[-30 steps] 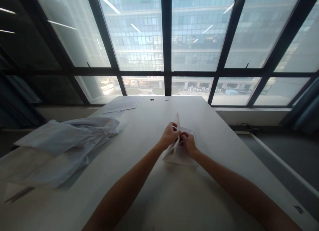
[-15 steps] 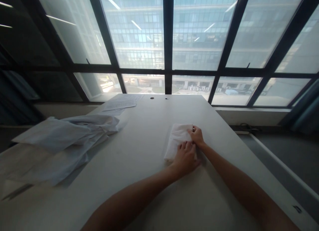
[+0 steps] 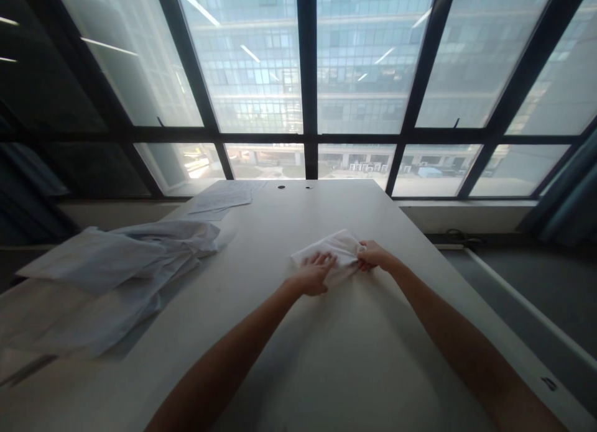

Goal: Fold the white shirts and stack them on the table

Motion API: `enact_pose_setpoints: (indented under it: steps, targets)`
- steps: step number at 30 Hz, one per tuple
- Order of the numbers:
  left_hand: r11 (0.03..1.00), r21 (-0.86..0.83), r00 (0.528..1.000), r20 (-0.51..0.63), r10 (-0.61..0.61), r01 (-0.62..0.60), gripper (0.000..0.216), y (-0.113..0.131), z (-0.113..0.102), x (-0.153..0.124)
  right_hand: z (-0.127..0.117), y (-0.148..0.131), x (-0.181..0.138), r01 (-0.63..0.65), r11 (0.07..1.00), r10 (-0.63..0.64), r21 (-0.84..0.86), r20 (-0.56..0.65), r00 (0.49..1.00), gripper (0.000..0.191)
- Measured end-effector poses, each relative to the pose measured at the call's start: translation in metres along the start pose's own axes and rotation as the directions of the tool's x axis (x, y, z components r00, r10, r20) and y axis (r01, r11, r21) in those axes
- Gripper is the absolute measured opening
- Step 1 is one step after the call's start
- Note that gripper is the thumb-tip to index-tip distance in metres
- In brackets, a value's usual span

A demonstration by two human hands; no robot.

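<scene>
Folded white packet of thin, soft sheet material [image 3: 341,243] is on the long white smooth-topped table [image 3: 261,252], right of the table's centreline, between the two hands. Sits skewed: far edge runs diagonally, left end nearer the person, right end farther off. Long axis looks to follow that slant, but the left hand covers part of the near side, so can't confirm. Look: roughly rectangular, flat-ish, matt, left corner crisp, right end creased and bunched, near part greyer in shadow. Left hand [image 3: 313,274]: palm down, fingers spread on the packet's near-left part, slightly blurred, not gripping. Right hand [image 3: 372,255]: fingers closed, pinching the packet's right corner. Elsewhere: rumpled heap of whitish, slightly see-through sheeting [image 3: 107,283] along the table's left side, well apart from the packet; flat white paper sheets [image 3: 221,199] beyond it, near the far left corner.
</scene>
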State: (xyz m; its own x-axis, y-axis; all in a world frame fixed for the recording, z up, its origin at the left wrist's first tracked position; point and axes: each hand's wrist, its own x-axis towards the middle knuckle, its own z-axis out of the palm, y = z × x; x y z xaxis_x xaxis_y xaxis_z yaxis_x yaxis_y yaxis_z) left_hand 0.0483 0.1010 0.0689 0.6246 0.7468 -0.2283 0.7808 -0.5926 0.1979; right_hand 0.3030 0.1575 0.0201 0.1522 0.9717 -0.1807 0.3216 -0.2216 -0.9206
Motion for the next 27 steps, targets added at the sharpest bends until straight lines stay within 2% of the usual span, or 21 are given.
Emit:
enact_pose_setpoints:
  steps: [2, 3, 5, 7, 9, 11, 13, 15, 17, 19, 23, 25, 27]
  targets:
    - [0.997, -0.009, 0.996, 0.048, -0.078, 0.078, 0.11, -0.019, -0.013, -0.002, -0.013, -0.002, 0.002, -0.021, 0.994, 0.028, -0.105, 0.06, 0.998, 0.044]
    - [0.996, -0.017, 0.995, 0.056, -0.084, 0.085, 0.111, -0.027, -0.017, -0.003, -0.019, -0.002, 0.004, 0.003, 0.985, 0.006, -0.17, 0.052, 0.999, 0.045]
    - [0.998, -0.035, 0.998, 0.043, -0.048, 0.05, 0.108, -0.035, -0.017, -0.003, -0.027, -0.003, 0.009, 0.13, 0.947, -0.142, -0.294, -0.021, 0.99, 0.047]
    - [0.999, -0.033, 0.999, -0.001, -0.035, 0.035, 0.096, -0.033, -0.006, -0.003, -0.027, -0.003, 0.013, 0.272, 0.879, -0.323, -0.392, -0.07, 0.944, 0.042]
    - [0.995, 0.005, 0.99, -0.107, -0.097, 0.098, 0.08, -0.022, 0.014, -0.003, -0.02, -0.001, 0.015, 0.341, 0.829, -0.414, -0.443, -0.077, 0.907, 0.033]
    - [0.982, 0.054, 0.95, -0.268, -0.162, 0.183, 0.066, -0.01, 0.035, -0.005, -0.009, 0.004, 0.016, 0.34, 0.818, -0.425, -0.463, -0.088, 0.901, 0.029]
    - [0.977, 0.08, 0.904, -0.4, -0.15, 0.198, 0.058, -0.002, 0.05, -0.005, 0.0, 0.009, 0.015, 0.337, 0.832, -0.418, -0.441, -0.098, 0.903, 0.029]
    - [0.986, 0.056, 0.871, -0.478, -0.111, 0.157, 0.051, -0.001, 0.052, -0.005, 0.004, 0.013, 0.015, 0.365, 0.864, -0.421, -0.346, -0.101, 0.901, 0.032]
    - [0.99, -0.024, 0.839, -0.529, -0.129, 0.137, 0.044, -0.005, 0.043, -0.005, 0.005, 0.015, 0.014, 0.394, 0.899, -0.42, -0.192, -0.124, 0.899, 0.04]
    - [0.977, -0.127, 0.799, -0.563, -0.212, 0.169, 0.039, -0.011, 0.029, -0.005, 0.003, 0.013, 0.013, 0.39, 0.92, -0.391, -0.033, -0.153, 0.908, 0.053]
    - [0.95, -0.223, 0.739, -0.598, -0.311, 0.219, 0.037, -0.021, -0.001, -0.01, 0.004, 0.003, 0.012, 0.402, 0.897, -0.368, 0.182, -0.193, 0.91, 0.068]
    - [0.945, -0.272, 0.712, -0.626, -0.318, 0.184, 0.035, -0.03, -0.018, -0.012, 0.01, 0.0, 0.01, 0.439, 0.886, -0.392, 0.151, -0.266, 0.881, 0.066]
    - [0.931, -0.344, 0.678, -0.656, -0.333, 0.123, 0.031, -0.046, -0.035, -0.013, 0.021, 0.0, 0.002, 0.463, 0.886, -0.439, -0.016, -0.35, 0.828, 0.06]
